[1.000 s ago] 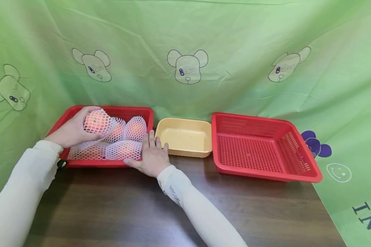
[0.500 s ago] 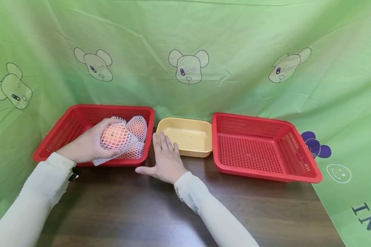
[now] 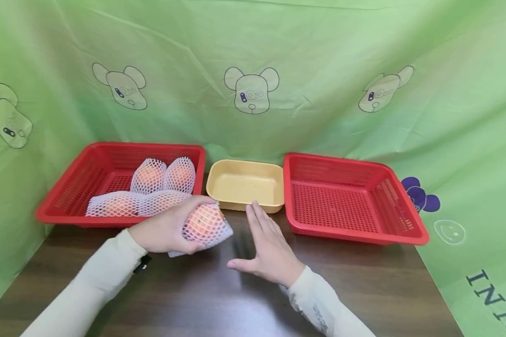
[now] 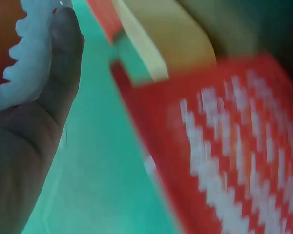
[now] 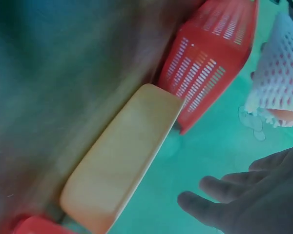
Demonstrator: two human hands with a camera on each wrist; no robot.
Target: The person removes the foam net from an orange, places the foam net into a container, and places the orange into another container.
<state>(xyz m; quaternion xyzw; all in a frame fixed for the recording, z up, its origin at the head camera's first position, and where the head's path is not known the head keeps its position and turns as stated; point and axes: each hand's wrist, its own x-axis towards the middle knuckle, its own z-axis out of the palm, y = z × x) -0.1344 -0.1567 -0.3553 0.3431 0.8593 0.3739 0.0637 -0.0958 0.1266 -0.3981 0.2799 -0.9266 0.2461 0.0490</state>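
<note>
My left hand (image 3: 168,230) grips a round orange-coloured fruit in a white foam net (image 3: 204,225), held above the table in front of the left red basket (image 3: 63,206). In the left wrist view part of the netted fruit (image 4: 12,58) shows at the upper left. Several more netted fruits (image 3: 149,175) lie in that basket. My right hand (image 3: 274,250) hovers apart from the fruit, its fingers straight and thumb spread, holding nothing. In the right wrist view the right hand (image 5: 254,190) is at the lower right, below the netted fruit (image 5: 281,78).
A shallow yellow tray (image 3: 246,187) stands between the two baskets. The right red basket (image 3: 398,229) has nothing in it. Behind them hangs a green printed cloth (image 3: 253,56). The brown wooden table (image 3: 202,299) spreads out in front.
My left hand has carried the netted fruit out of the left basket, rightward and toward the front. My right hand has left the basket's rim and moved right, nearer the table's front.
</note>
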